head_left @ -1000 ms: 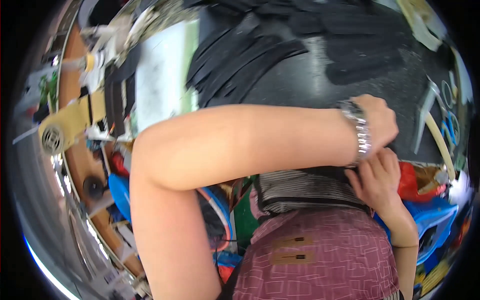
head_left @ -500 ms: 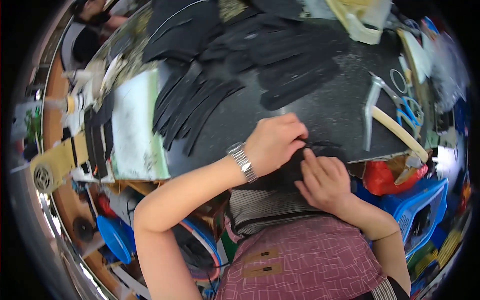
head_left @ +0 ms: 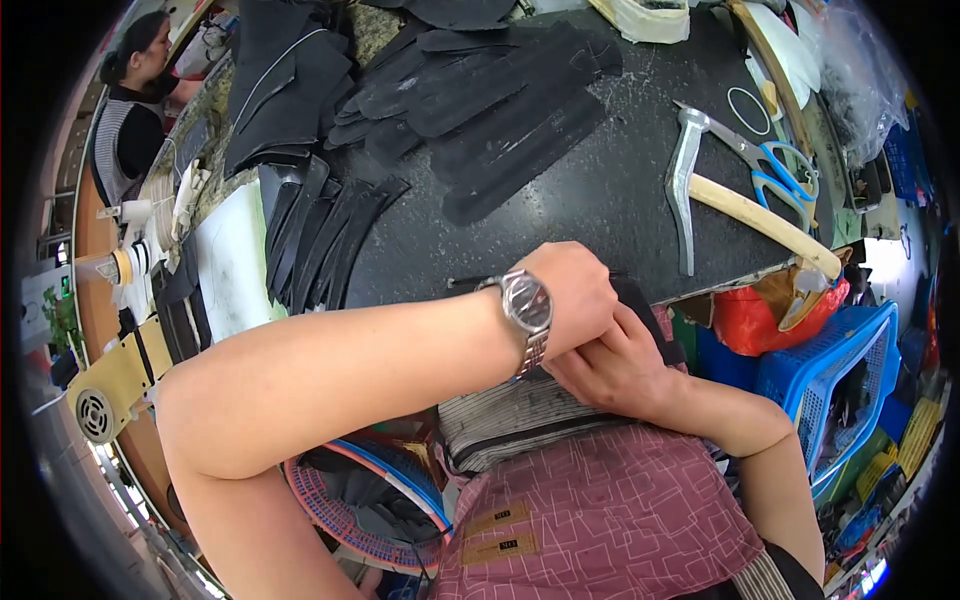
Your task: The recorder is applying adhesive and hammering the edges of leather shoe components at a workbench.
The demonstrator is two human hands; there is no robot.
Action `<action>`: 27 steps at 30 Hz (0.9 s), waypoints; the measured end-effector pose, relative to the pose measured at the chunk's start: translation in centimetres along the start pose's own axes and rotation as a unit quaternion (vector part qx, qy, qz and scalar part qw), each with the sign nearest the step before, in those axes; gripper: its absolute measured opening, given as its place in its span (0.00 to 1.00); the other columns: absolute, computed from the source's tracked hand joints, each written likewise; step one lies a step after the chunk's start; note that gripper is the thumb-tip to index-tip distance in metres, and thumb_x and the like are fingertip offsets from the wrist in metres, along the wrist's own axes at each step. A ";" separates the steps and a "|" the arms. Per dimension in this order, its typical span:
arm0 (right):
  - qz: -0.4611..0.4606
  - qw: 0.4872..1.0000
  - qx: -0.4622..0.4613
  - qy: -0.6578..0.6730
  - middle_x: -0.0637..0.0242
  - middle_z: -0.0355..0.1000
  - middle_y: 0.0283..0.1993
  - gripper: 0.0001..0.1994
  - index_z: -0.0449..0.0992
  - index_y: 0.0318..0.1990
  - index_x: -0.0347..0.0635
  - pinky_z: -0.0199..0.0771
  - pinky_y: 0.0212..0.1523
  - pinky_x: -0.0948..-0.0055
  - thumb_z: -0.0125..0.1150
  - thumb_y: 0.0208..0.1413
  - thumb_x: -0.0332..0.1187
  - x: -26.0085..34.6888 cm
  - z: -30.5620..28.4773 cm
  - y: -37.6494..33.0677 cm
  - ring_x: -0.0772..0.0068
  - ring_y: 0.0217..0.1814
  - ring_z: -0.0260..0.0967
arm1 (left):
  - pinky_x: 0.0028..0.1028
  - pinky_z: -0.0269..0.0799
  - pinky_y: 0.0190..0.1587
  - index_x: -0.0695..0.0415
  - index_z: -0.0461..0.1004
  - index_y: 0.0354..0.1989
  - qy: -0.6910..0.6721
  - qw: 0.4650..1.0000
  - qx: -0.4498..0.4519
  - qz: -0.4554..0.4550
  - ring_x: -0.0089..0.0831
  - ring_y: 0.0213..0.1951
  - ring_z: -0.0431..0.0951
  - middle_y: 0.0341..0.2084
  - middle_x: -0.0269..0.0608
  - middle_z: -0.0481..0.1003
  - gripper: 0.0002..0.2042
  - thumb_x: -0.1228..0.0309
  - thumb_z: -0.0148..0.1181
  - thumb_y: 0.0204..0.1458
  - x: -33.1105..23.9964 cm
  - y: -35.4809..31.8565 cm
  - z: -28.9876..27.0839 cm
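My left hand (head_left: 575,295), with a metal watch (head_left: 527,303) on its wrist, is closed at the table's near edge, knuckles up. Against it from below and to the right presses my right hand (head_left: 625,372), fingers bent and closed. Between and behind them lies a black piece of material (head_left: 637,302), which both hands grip; it hangs over the edge toward my lap. The fingertips and the exact hold are hidden under the left hand. A thin dark rod (head_left: 470,283) shows on the tabletop beside the watch.
Black cut pieces (head_left: 500,110) and black strips (head_left: 325,225) cover the table's far and left parts. A hammer (head_left: 755,215) and blue-handled scissors (head_left: 785,180) lie right. Below stand a blue basket (head_left: 775,365), a red bag (head_left: 745,322) and a round basket (head_left: 330,510). A co-worker (head_left: 130,120) sits far left.
My left hand has turned over, its elbow swinging out left, and now covers the right fingertips. The right hand has moved in against it. The view has shifted.
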State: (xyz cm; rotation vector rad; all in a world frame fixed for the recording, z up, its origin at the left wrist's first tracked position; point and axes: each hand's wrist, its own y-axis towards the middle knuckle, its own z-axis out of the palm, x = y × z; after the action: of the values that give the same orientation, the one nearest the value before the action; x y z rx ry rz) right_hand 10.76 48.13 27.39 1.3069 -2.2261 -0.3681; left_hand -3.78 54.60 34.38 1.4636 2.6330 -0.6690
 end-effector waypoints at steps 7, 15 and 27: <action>0.013 0.998 0.000 -0.066 0.51 0.69 0.49 0.12 0.72 0.36 0.35 0.67 0.45 0.69 0.53 0.43 0.32 0.3 0.5 -0.2 0.66 0.44 0.63 | 0.32 0.72 0.24 0.59 0.68 0.24 -0.013 0.962 -0.214 -0.168 0.38 0.26 0.75 0.21 0.41 0.69 0.03 0.74 0.55 0.43 1.5 -2.4 3.7; 0.011 0.998 -0.033 -0.057 0.56 0.71 0.42 0.11 0.72 0.34 0.37 0.67 0.44 0.69 0.54 0.43 0.33 0.3 0.7 -0.5 0.66 0.43 0.64 | 0.29 0.72 0.24 0.59 0.73 0.25 0.003 0.987 -0.163 -0.005 0.35 0.25 0.74 0.20 0.38 0.69 0.04 0.75 0.56 0.39 1.8 -2.1 2.2; -0.002 0.995 -0.058 -0.080 0.54 0.71 0.44 0.12 0.73 0.35 0.36 0.67 0.44 0.69 0.53 0.43 0.33 0.1 1.4 -0.7 0.66 0.43 0.65 | 0.33 0.72 0.25 0.58 0.68 0.23 -0.071 0.954 -0.270 -0.107 0.38 0.24 0.75 0.21 0.40 0.70 0.04 0.74 0.56 0.38 2.1 -2.6 4.1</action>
State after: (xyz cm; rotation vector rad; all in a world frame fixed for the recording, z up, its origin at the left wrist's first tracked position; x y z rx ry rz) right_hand 10.48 47.67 25.92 1.2603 -2.2946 -0.6139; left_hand -7.75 53.47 30.99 0.9489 2.5861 -0.0386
